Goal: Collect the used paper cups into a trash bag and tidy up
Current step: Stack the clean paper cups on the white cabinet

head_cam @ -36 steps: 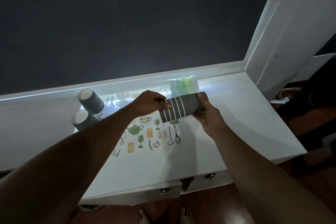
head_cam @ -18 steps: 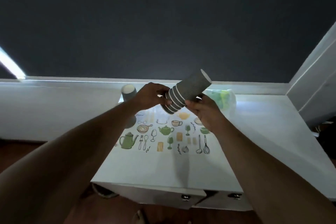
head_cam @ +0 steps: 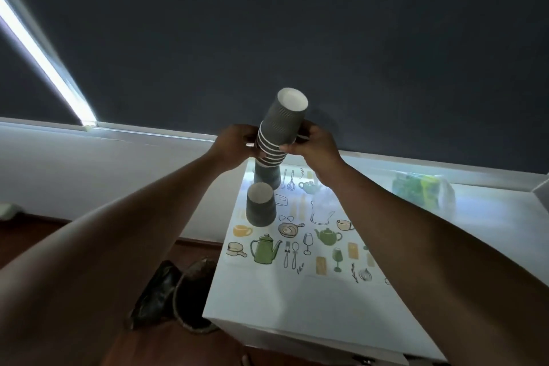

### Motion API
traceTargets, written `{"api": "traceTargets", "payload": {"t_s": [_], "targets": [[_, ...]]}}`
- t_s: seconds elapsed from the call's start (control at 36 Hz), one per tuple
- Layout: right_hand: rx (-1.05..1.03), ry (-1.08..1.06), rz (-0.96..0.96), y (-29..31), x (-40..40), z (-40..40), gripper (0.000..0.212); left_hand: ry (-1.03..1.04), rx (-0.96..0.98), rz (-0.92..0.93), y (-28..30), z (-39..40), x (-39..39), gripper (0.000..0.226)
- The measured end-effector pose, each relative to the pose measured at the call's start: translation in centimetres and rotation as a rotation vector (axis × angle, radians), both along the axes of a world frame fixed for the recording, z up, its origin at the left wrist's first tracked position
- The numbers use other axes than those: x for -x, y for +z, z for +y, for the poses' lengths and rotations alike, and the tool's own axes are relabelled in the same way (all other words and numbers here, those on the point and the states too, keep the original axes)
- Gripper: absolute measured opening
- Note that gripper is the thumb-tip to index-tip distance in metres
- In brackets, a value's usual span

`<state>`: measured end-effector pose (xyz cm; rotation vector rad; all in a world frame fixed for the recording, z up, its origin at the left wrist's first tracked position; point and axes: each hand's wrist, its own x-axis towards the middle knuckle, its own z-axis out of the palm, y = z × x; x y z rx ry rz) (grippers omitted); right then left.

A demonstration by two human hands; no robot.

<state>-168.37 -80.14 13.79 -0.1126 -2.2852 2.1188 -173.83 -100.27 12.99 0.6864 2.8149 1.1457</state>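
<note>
Hands holding a nested stack of grey paper cups above the white desk

Left hand and right hand both clasp the stack, bottoms up, fingers wrapped at its white rims. Two upside-down cups stand at 6 o'clock below it, near the desk's left edge. No readable writing; only kitchenware drawings on the mat. Plastic bag at 3 o'clock
</note>
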Motion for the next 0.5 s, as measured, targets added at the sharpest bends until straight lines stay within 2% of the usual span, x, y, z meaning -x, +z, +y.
{"api": "traceTargets", "payload": {"t_s": [0.25, 0.5], "targets": [[-0.152, -0.041, -0.076, -1.9, 2.4, -3.0, 0.074, -0.007, -0.007, -0.133, -3.1, -2.1, 2.5, 0.037], [-0.228, -0.053, -0.151, -4.4, 1.6, -3.7, 0.07, -0.003, 0.151, -0.203, -6.0, -2.5, 2.3, 0.028]]}}
